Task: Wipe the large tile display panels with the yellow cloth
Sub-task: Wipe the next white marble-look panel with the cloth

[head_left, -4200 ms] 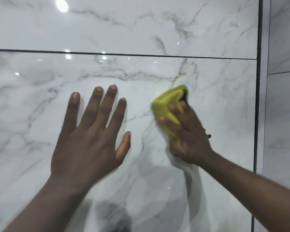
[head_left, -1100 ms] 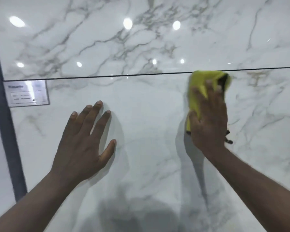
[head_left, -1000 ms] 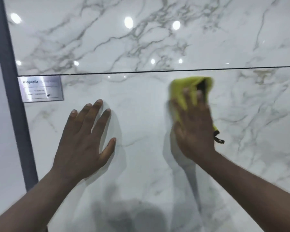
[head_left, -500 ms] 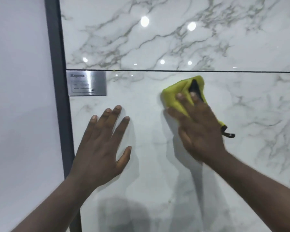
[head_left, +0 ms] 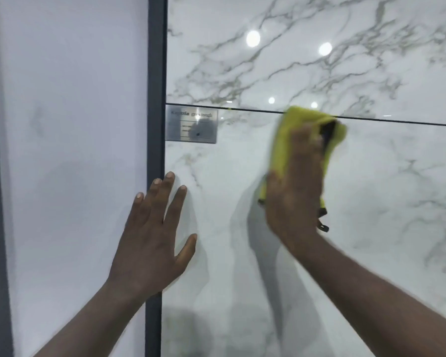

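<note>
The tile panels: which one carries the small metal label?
The lower marbled panel: the label sits in its top left corner, just under the seam. The upper marbled panel and the plain left panel bear none.

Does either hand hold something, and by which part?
No grip: the right hand presses the cloth flat against the tile, fingers across its middle. The left hand rests bare on the tile.

I see the lower tile panel (head_left: 222,171) carrying a metal label plate (head_left: 191,127) at eleven o'clock and the yellow cloth (head_left: 283,145) at two o'clock.
</note>
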Demonstrator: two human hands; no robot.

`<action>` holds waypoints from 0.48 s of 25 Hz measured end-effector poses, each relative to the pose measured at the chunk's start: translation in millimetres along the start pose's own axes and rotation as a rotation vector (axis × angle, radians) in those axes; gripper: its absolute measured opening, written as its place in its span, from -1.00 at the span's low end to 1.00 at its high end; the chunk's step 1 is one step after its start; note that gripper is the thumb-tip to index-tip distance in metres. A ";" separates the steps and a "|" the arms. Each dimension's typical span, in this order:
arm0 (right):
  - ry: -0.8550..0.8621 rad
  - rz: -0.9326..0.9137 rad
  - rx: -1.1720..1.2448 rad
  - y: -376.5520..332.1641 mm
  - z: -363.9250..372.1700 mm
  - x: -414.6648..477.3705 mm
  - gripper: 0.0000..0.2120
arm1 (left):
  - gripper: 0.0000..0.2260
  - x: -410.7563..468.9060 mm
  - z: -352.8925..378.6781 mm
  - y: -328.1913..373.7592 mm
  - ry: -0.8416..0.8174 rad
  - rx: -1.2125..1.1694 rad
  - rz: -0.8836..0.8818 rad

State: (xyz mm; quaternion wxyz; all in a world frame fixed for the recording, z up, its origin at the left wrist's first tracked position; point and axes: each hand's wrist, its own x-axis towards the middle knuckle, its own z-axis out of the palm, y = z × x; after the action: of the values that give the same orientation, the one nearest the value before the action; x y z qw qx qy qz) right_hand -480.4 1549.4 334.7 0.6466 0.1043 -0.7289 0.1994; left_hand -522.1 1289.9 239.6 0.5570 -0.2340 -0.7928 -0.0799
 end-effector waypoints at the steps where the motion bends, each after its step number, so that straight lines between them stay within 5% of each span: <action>1: -0.156 -0.254 -0.117 -8.3 12.1 -19.2 -0.24 | -0.23 -7.2 -0.3 -3.0 -0.014 0.007 -0.010; 3: -0.439 -0.839 -0.293 -5.8 15.9 -36.6 -0.25 | -0.22 -24.5 -1.5 -12.4 -0.034 0.024 -0.003; 4: -0.420 -0.925 -0.311 -0.6 15.0 -25.9 -0.28 | -0.23 -33.7 -2.4 -18.3 -0.045 0.034 0.003; 5: -0.327 -0.832 -0.309 0.3 19.4 -16.7 -0.30 | -0.24 -42.8 -2.6 -23.8 -0.053 0.042 0.004; 7: -0.126 -0.297 -0.210 -20.2 30.0 -8.0 -0.32 | -0.27 -56.0 -1.2 -30.6 -0.040 0.028 -0.008; 8: -0.097 -0.172 -0.203 -40.6 39.3 -14.5 -0.31 | -0.28 -61.1 -0.3 -32.6 -0.028 0.009 -0.021; 12: -0.385 -0.852 -0.280 -52.3 59.2 -75.4 -0.28 | -0.23 -77.7 -2.0 -36.3 0.005 -0.076 -0.069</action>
State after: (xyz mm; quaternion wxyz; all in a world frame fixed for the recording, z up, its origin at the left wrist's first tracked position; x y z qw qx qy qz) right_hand -501.6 1469.2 263.7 0.5321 0.3403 -0.7476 -0.2056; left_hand -516.2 1235.3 173.7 0.5468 -0.2273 -0.7953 -0.1297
